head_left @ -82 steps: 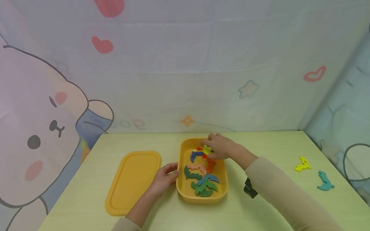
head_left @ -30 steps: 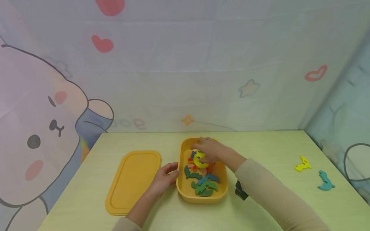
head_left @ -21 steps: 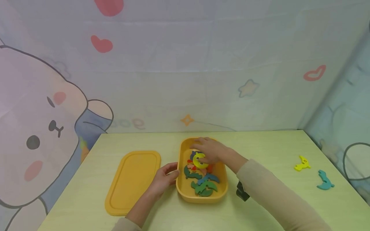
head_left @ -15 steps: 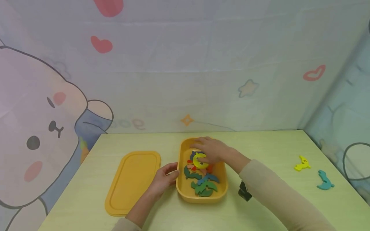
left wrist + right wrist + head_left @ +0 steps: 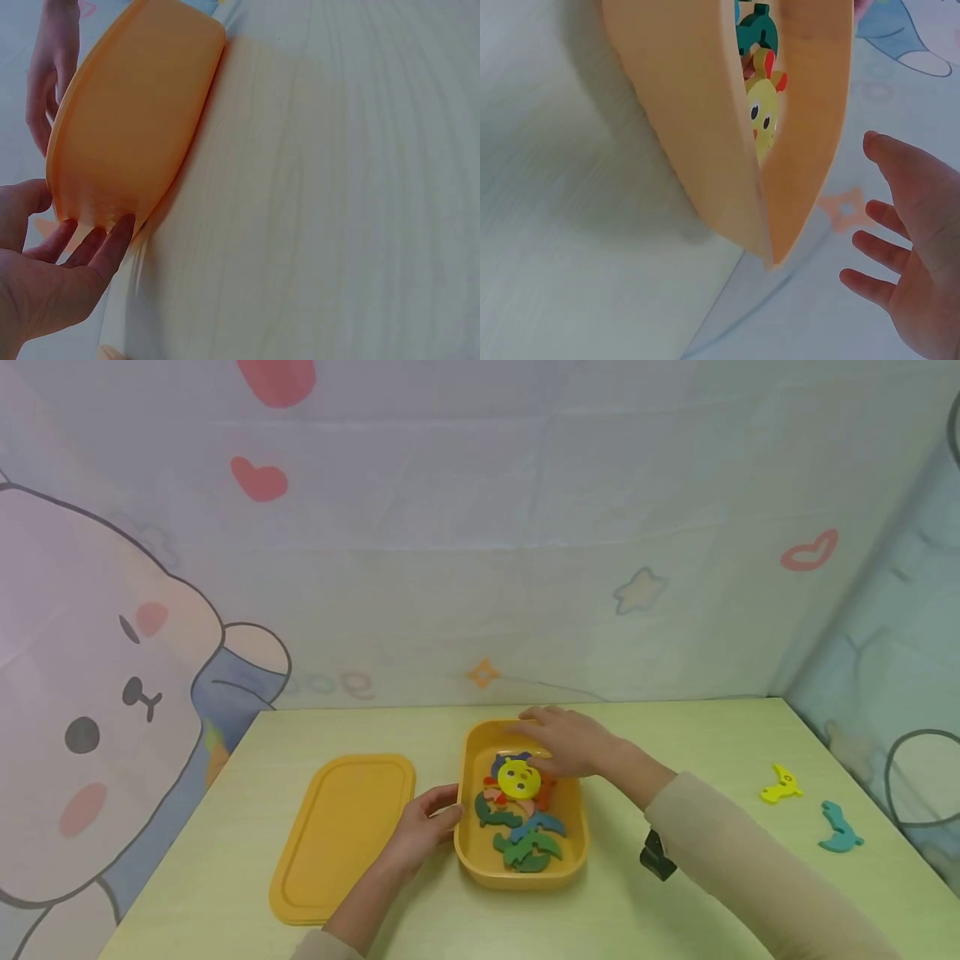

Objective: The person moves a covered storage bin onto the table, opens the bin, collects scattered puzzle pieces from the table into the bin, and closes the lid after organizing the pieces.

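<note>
A deep yellow plastic box (image 5: 517, 881) stands on the table, holding several flat crescent-shaped pieces in green, blue, orange and dark blue. On top of these lies a round yellow animal-face piece (image 5: 519, 779) with red-tipped horns, seen also in the right wrist view. My left hand (image 5: 422, 828) holds the box's left side, thumb at the rim and fingertips against the outer wall (image 5: 142, 112). Above the far right corner of the box is my right hand (image 5: 573, 743). Its fingers are spread with nothing between them in the right wrist view (image 5: 915, 240).
A yellow lid (image 5: 341, 839) lies flat to the left of the box. A yellow crescent piece (image 5: 782, 785) and a teal one (image 5: 840, 828) lie on the table (image 5: 675, 910) at the right. A printed cloth (image 5: 450, 568) hangs behind the table.
The yellow face piece came down into the box, onto the crescents, and my right hand let go of it. That hand then moved right and away. The left hand stayed at the box.
</note>
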{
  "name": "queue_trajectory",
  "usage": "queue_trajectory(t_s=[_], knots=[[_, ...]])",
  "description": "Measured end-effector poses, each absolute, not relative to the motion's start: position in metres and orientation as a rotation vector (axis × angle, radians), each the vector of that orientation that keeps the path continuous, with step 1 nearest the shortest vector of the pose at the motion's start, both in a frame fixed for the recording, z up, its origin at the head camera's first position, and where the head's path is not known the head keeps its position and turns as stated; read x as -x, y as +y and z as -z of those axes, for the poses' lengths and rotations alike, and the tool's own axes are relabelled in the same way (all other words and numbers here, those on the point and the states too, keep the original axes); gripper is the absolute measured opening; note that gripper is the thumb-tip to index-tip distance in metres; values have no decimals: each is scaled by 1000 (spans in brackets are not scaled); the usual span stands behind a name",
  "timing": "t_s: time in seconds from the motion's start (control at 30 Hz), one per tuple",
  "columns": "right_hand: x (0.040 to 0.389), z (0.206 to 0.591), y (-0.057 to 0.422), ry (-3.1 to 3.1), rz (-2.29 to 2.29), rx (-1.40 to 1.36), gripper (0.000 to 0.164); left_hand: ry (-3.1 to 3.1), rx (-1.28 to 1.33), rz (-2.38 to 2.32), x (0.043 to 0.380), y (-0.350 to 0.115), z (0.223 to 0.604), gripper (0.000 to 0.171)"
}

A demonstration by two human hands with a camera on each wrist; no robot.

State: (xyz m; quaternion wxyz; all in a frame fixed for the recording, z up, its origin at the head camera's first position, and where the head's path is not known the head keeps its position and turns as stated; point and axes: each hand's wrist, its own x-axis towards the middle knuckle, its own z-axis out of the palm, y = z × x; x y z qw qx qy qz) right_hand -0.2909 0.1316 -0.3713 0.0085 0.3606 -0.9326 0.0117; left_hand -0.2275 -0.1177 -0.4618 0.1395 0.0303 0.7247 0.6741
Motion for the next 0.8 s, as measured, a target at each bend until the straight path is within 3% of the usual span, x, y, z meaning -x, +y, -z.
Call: queue_trajectory(t_s=[0.8], knots=[[280,360,189,-2870,-4,-1034,57,2113,-63,-1931,226,-117,459,44]])
